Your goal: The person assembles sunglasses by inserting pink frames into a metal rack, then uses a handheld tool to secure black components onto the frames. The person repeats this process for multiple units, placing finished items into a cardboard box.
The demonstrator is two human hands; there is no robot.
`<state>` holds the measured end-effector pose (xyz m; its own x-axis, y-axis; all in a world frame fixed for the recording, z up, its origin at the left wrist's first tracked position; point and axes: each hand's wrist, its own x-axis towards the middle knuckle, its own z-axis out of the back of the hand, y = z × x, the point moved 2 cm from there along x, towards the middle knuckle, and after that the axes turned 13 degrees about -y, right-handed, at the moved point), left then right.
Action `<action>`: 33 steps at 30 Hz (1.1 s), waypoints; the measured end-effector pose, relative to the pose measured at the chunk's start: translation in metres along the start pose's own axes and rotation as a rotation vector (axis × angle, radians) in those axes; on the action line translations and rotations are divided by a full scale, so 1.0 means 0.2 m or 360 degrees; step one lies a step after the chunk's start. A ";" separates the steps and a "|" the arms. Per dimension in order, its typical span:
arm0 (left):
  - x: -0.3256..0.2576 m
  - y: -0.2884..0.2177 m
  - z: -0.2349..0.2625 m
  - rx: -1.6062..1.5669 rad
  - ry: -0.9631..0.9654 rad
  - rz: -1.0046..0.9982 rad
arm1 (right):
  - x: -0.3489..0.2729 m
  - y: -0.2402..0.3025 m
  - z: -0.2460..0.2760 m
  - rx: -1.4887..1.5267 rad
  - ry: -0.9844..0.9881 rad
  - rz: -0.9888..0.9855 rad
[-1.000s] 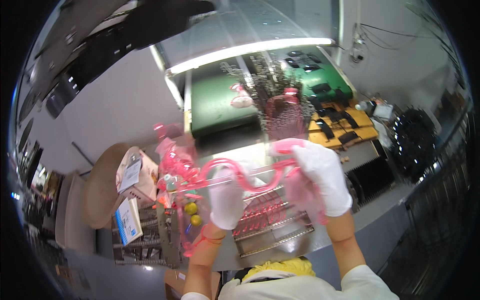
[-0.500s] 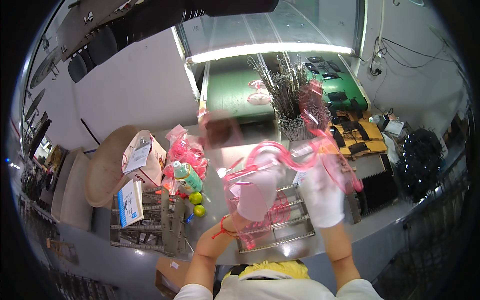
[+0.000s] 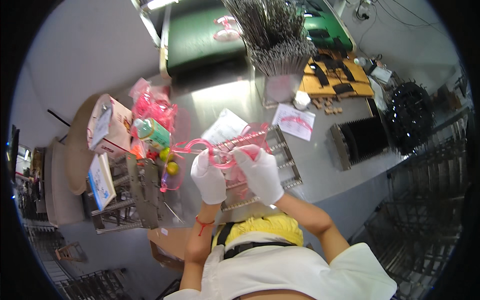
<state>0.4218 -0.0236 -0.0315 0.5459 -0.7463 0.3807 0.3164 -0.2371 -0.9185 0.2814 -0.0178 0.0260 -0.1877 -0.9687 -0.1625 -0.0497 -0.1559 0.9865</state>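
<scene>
Pinching translucent pink eyeglass frame [image 3: 220, 155], left hand [image 3: 209, 179] and right hand [image 3: 261, 174] each grip it.

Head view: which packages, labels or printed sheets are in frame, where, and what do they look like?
Cardboard box: far left of the table, pale, boxy, with a sheet on top.
Flat pack: left rack, white with blue print, standing on edge.
Pink bags: behind the box, crumpled clear-pink plastic.
Paper sheet: right of centre, white with a pink picture.
Second sheet: beyond the hands, white, partly covered.

Hands [image 3: 235, 175] lowered pink frame [image 3: 220, 155] (now nearer rack [image 3: 285, 150]).
</scene>
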 end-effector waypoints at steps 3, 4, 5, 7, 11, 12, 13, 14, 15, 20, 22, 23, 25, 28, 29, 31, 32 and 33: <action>-0.13 0.01 0.11 0.0492 -0.0082 -0.0335 | 0.16 -0.13 0.19 -0.0202 -0.0394 0.0158; -0.15 0.12 0.21 0.0387 -0.0089 -0.0080 | 0.24 -0.19 0.29 -0.0260 -0.0518 0.0229; -0.15 0.01 0.28 0.0213 -0.0089 0.0648 | 0.32 -0.26 0.37 -0.0306 -0.0625 0.0301; -0.17 0.05 0.44 0.0262 -0.0032 0.0467 | 0.55 -0.56 0.64 -0.0281 -0.0352 -0.0061; 0.07 0.04 0.74 0.0778 -0.0109 -0.0081 | 0.60 -0.78 0.64 -0.0382 0.0137 -0.0595; 0.21 0.04 0.88 0.0931 -0.0182 -0.0190 | 0.61 -0.82 0.60 -0.0446 0.0145 -0.0603; 0.34 0.03 1.02 0.1086 -0.0263 -0.0295 | 0.63 -0.84 0.56 -0.0507 0.0155 -0.0609; 0.55 -0.09 1.02 0.1711 -0.0405 -0.1106 | 0.64 -0.84 0.55 -0.0649 0.0120 -0.0536; 0.87 -0.02 1.28 0.1852 -0.0376 -0.0627 | 0.66 -0.85 0.56 -0.0854 0.0110 -0.0412; 2.00 0.10 2.28 0.2173 -0.0724 -0.0302 | 0.69 -0.77 0.46 -0.1557 0.0164 0.0008; 2.07 0.07 2.30 0.2220 -0.0780 -0.0319 | 0.67 -0.72 0.42 -0.1739 0.0111 0.0125; 1.96 0.08 1.88 0.2128 -0.0691 -0.0562 | 0.64 -0.71 0.43 -0.1856 0.0024 0.0161; 1.56 0.01 1.12 0.1620 -0.0386 -0.0642 | 0.62 -0.78 0.41 -0.1961 -0.0080 0.0207; 1.14 -0.14 0.67 0.1636 0.0174 -0.0206 | 0.66 -0.79 0.36 -0.1822 0.0121 0.0079; 1.10 0.17 0.64 0.1282 0.0102 -0.0687 | 0.68 -0.81 0.39 -0.1773 0.0111 0.0042; 0.89 0.09 0.34 0.1211 0.0370 -0.0486 | 0.73 -0.87 0.44 -0.1652 0.0131 -0.0051; 0.80 0.08 0.26 0.1058 0.0381 -0.0722 | 0.72 -0.86 0.45 -0.1554 0.0111 -0.0094; 0.75 0.10 0.19 0.1002 0.0486 -0.0513 | 0.74 -0.82 0.48 -0.1808 0.0162 -0.0042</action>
<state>0.5395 -0.1169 0.0120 0.1422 -0.8607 0.4888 0.8553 -0.1417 -0.4985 0.1674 -0.1168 -0.1625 -0.1165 -0.9657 -0.2322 0.8738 -0.2108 0.4381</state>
